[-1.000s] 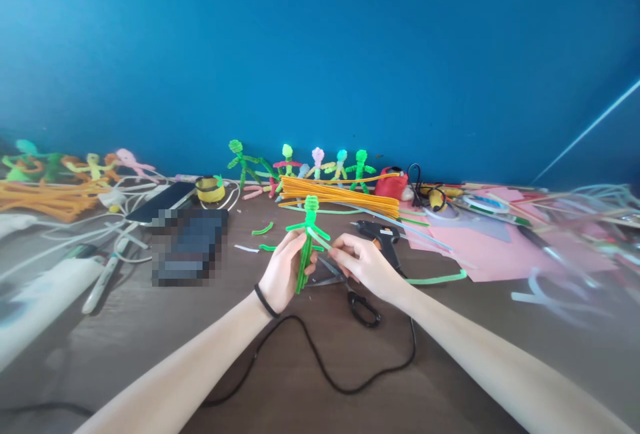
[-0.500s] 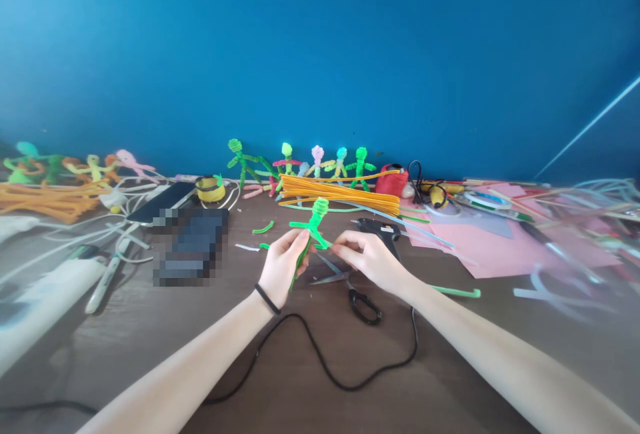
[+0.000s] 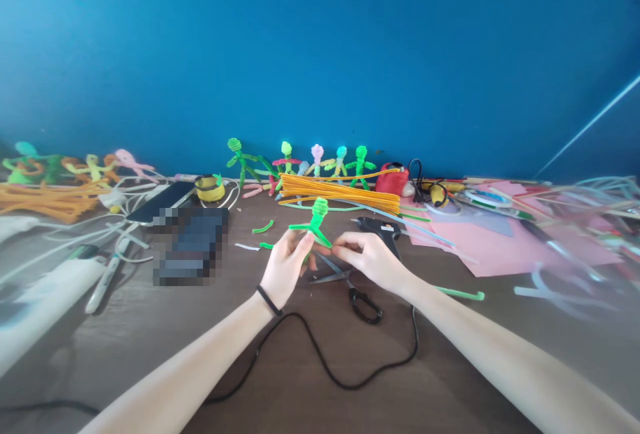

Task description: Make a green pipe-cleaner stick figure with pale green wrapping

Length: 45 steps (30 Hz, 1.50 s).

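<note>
A bright green pipe-cleaner figure [image 3: 319,213] with a coiled head and two thin arms is held upright over the table. My left hand [image 3: 289,257] pinches its body from the left, thumb in front, and its lower part is hidden by the fingers. My right hand [image 3: 367,257] has thumb and forefinger closed on the tip of the figure's right-hand arm. Under and between the hands lie scissors [image 3: 365,307] with black handles, blades partly open. Behind my right hand is a black glue gun [image 3: 380,226].
An orange pipe-cleaner bundle [image 3: 340,193] lies ahead, with several finished figures [image 3: 361,161] against the blue wall [image 3: 320,54]. Pink paper [image 3: 480,247] is at right; a dark phone-like slab [image 3: 193,244] is at left. A black cord [image 3: 345,386] loops across the front.
My left hand has turned slightly, and the green stem that showed below its fingers is now hidden. My right fingers have closed in on the figure's arm tip.
</note>
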Motion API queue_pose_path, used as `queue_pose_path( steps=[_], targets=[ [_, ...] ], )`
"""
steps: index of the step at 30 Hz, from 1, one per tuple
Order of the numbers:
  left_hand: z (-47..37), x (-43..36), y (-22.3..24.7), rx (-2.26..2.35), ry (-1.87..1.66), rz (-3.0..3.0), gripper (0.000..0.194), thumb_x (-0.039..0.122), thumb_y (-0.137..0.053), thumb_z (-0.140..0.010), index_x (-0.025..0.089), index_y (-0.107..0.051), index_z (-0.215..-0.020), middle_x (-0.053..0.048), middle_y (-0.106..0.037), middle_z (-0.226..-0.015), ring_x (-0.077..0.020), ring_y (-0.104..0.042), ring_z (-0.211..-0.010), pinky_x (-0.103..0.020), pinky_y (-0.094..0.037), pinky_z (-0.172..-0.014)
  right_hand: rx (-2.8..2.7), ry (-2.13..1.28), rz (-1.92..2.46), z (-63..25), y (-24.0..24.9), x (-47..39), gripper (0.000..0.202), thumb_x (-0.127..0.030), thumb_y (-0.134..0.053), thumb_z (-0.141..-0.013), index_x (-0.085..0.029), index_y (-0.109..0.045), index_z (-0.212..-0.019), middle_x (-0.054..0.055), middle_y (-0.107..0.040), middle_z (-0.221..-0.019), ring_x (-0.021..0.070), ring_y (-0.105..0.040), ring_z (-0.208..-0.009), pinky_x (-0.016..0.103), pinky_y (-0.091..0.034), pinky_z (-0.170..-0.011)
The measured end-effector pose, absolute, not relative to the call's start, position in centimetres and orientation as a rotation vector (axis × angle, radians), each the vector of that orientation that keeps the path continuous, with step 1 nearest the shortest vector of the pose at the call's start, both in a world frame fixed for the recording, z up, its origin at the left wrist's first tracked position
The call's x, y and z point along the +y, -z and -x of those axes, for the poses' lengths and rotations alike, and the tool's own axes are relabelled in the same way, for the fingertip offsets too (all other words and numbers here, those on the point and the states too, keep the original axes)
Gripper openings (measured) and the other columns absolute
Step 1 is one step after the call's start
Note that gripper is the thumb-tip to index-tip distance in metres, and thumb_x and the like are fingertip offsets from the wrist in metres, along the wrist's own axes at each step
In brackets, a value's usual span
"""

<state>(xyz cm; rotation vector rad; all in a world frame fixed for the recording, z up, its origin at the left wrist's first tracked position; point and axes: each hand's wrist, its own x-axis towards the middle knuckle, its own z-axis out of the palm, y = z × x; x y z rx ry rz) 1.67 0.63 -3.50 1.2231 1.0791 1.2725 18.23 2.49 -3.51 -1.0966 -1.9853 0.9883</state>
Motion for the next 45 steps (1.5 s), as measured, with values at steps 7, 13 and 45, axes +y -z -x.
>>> queue_pose_path(
  steps=[7, 13, 45],
  targets=[
    [-1.7, 0.6, 3.6, 1.033, -1.262, -1.173, 0.023, 0.038, -0.055, -0.074, 0.017, -0.046, -0.076, -0.001, -0.063, -0.060, -0.0068, -0.047, -0.039, -0.017, -0.026, -0.035, -1.973, -0.994, 1.108, -18.3, 3.9, 2.6, 0.022, -0.033, -0.049, -0.077, -0.015, -0.061, -0.071, 0.000, -0.057, -0.064, 0.0119, -0.047, -0.060, 0.023, -0.036, -0.058],
    [-1.6, 0.5, 3.1, 1.009, -1.244, -1.125, 0.021, 0.034, -0.059, -0.071, 0.017, -0.048, -0.068, 0.001, -0.060, -0.054, -0.0062, -0.045, -0.038, -0.018, -0.029, -0.038, -1.933, -1.014, 1.101, -18.4, 3.6, 2.8, 0.020, -0.030, -0.050, -0.076, -0.015, -0.061, -0.071, 0.001, -0.058, -0.065, 0.0108, -0.047, -0.057, 0.023, -0.037, -0.056],
    [-1.8, -0.6, 3.0, 0.667, -0.461, -1.257, 0.016, 0.030, -0.061, -0.070, 0.015, -0.056, -0.070, -0.009, -0.068, -0.064, -0.0122, -0.056, -0.055, -0.021, -0.033, -0.049, -2.351, -0.881, 0.984, -20.8, 0.1, 3.0, 0.020, -0.035, -0.061, -0.069, -0.016, -0.062, -0.064, -0.001, -0.058, -0.063, 0.0105, -0.049, -0.057, 0.022, -0.034, -0.052]
  ],
)
